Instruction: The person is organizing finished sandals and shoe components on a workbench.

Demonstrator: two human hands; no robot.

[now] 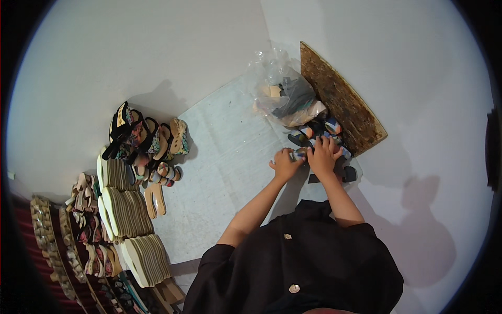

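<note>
Several sandals with multicoloured patterned straps (pixel 333 125) lie bunched together at the far right of the pale work surface. My left hand (pixel 287 165) is at the near left side of the bunch, thumb and fingers curled about a small patterned sandal (pixel 299 154). Beside it, my right hand (pixel 323 157) reaches over the sandals with bent fingers gripping another patterned one, largely hidden under the palm. A clear plastic bag (pixel 285 91) stuffed with dark and beige pieces rests just beyond the sandals. Dark flat pieces (pixel 349 174) lie to the right of my right wrist.
A brown board (pixel 342 99) leans on the right wall behind the sandals. Along the left edge stand wedge sandals (pixel 149 135), stacks of pale soles (pixel 128 212) and a pair of tan soles (pixel 155 200). Shelves with more footwear (pixel 94 230) are at lower left. The pale surface (pixel 219 141) lies between.
</note>
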